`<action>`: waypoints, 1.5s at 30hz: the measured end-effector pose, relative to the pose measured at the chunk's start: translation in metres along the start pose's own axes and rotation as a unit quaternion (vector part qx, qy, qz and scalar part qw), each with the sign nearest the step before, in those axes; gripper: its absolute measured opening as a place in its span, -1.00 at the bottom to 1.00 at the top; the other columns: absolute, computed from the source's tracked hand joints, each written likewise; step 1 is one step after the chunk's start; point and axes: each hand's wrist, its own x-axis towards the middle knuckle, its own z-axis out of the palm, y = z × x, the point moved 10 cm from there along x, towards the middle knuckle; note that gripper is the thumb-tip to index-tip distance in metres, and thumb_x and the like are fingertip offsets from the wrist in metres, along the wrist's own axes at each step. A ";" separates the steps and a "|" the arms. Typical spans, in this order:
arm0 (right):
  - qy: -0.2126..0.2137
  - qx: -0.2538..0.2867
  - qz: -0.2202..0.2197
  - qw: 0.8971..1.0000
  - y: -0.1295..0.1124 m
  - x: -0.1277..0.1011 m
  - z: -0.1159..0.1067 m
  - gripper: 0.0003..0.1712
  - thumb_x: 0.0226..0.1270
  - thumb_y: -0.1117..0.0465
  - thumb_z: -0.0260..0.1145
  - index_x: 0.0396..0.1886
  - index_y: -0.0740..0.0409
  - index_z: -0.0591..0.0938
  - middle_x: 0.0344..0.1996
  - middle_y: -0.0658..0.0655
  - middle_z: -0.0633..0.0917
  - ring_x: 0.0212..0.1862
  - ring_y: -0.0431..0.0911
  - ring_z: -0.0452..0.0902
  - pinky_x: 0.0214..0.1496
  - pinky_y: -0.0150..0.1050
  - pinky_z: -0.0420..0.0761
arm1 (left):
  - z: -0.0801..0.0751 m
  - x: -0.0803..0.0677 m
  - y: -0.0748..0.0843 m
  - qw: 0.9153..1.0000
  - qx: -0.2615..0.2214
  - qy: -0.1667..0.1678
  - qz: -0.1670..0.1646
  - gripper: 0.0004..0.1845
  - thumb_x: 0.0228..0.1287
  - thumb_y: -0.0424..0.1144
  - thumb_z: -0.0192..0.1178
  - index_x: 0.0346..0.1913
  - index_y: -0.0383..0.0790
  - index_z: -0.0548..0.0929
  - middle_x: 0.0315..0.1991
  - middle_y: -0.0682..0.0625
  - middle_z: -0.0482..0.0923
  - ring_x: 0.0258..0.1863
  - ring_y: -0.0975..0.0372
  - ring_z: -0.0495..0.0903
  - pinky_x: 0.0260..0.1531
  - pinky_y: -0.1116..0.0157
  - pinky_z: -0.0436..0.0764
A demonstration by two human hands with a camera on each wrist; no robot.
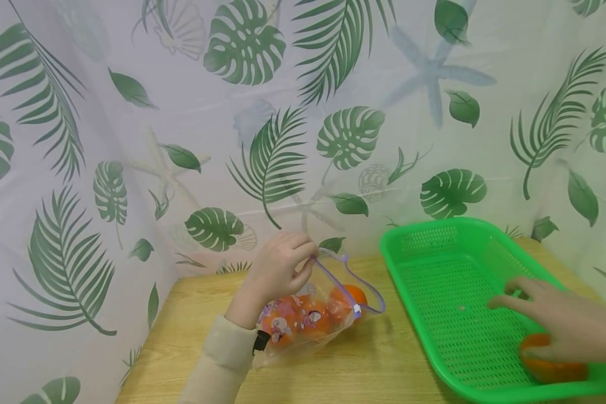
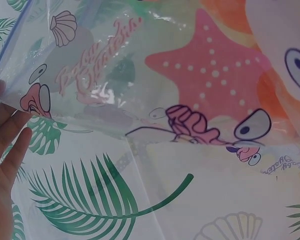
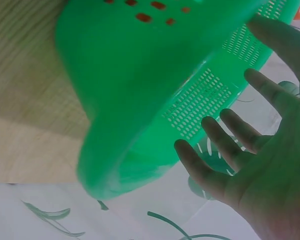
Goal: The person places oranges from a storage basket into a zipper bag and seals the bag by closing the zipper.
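My left hand pinches the upper edge of a clear zip bag with a purple seal and a white slider. The bag's mouth gapes toward the right, and several oranges lie inside it, one close to the opening. In the left wrist view, the printed plastic fills the upper part, with the fingers at its left edge. Over the green basket, my right hand is spread, holding nothing. Below it a single orange sits at the basket's near right end, partly covered by the hand.
The perforated plastic basket stands right of the bag on a light wooden table. Behind and on both sides rises a white sheet printed with green leaves, starfish and shells.
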 end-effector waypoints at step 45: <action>-0.176 0.114 0.109 0.972 0.035 -0.041 0.079 0.06 -0.21 -0.39 0.70 0.23 -0.06 0.42 -0.17 0.01 0.47 -0.28 -0.36 0.31 -0.36 -0.40 0.41 | 0.002 0.001 -0.001 1.000 0.003 -0.003 0.005 -0.92 0.26 -0.35 0.27 -0.26 -0.13 0.74 -0.30 0.08 0.72 -0.21 0.17 0.72 -0.06 0.22 0.70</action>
